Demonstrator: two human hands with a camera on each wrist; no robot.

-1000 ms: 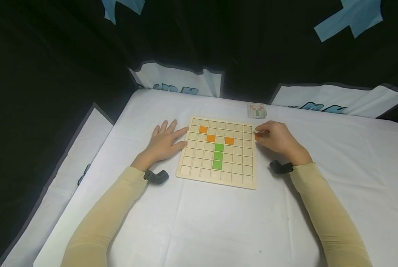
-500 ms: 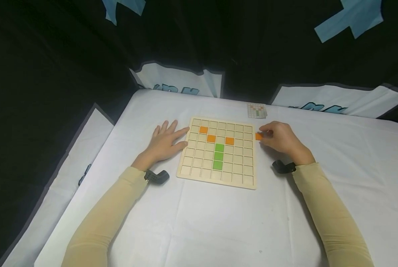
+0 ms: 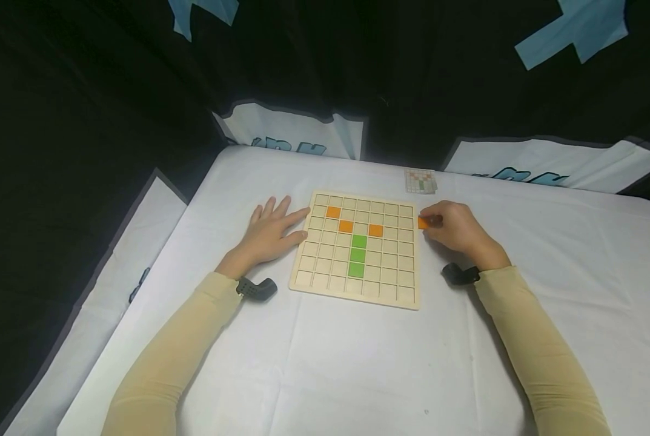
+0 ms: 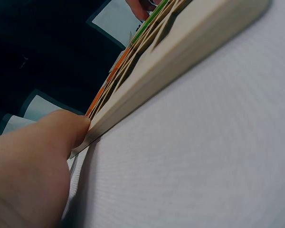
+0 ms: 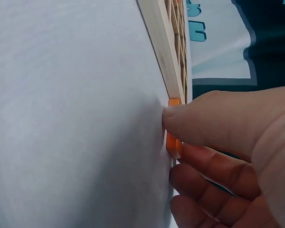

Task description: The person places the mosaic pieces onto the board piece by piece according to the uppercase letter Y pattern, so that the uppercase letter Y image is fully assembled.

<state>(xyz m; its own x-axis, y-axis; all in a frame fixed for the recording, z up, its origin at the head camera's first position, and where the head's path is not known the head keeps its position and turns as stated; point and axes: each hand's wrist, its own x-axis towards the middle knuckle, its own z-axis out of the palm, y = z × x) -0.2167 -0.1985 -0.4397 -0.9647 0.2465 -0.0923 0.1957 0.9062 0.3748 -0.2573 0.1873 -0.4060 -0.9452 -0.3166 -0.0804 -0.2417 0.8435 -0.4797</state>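
Observation:
A wooden grid board (image 3: pixel 325 281) lies on the white table, with several orange tiles (image 3: pixel 375 231) and green tiles (image 3: pixel 356 270) seated in its squares. My left hand (image 3: pixel 267 236) rests flat with fingers spread, its thumb and index fingertip touching the board's left edge. In the left wrist view the thumb (image 4: pixel 69 126) meets the board's side. Just off the board's right edge, my right hand (image 3: pixel 455 227) pinches a loose orange tile (image 3: pixel 423 223) low at the table. The right wrist view shows the thumb over this orange tile (image 5: pixel 173 142), with other fingers curled behind it.
A small card (image 3: pixel 420 181) printed with a coloured grid pattern lies beyond the board's far right corner. White cloth covers the table (image 3: pixel 357 363). Dark curtains (image 3: pixel 303 54) hang behind it and to the left.
My right hand has shifted slightly right and then back toward the board, the loose orange tile staying by the board's edge. The left hand and board have stayed in place.

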